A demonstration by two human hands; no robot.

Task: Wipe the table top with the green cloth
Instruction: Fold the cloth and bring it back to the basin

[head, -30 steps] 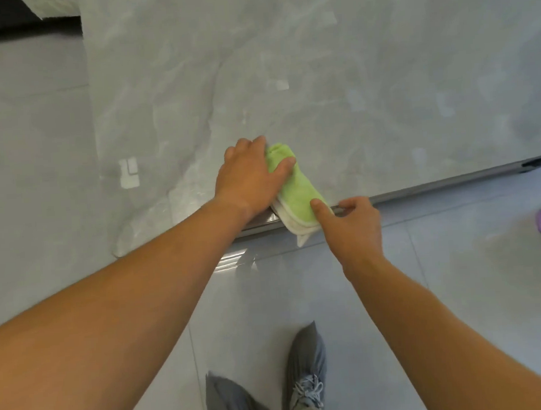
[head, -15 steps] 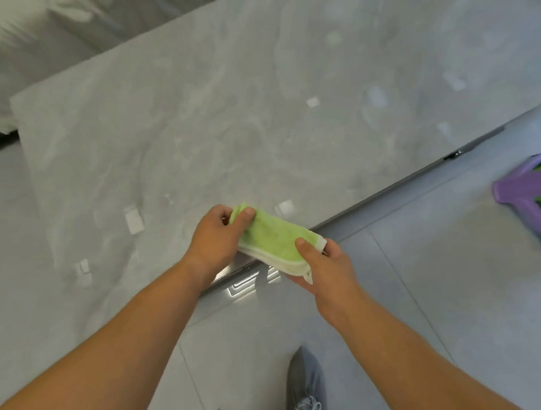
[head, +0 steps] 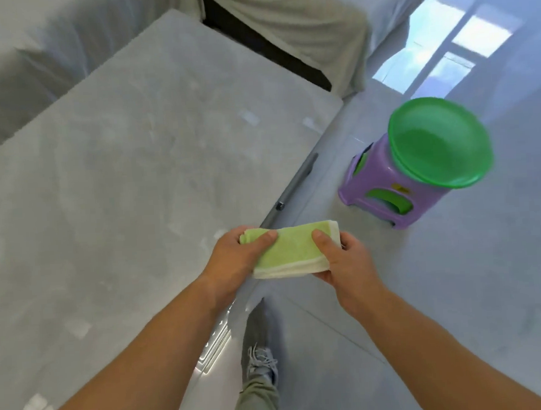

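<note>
So the green cloth [head: 286, 251] is off the table top [head: 119, 182] now, a second ago it lay flat at the edge. The left hand [head: 235, 264] and right hand [head: 345, 263] each pinch an end, thumbs on top, holding it just past the rim. Guessing a refold, or the wiping's done

green cloth [head: 289, 251] lifted off table top [head: 119, 182], now held in both hands

Colours, table area
Light green cloth [head: 289, 251], cream edge; grey marbled table top [head: 127, 169]; purple stool [head: 385, 182]; green basin [head: 438, 140].
</note>
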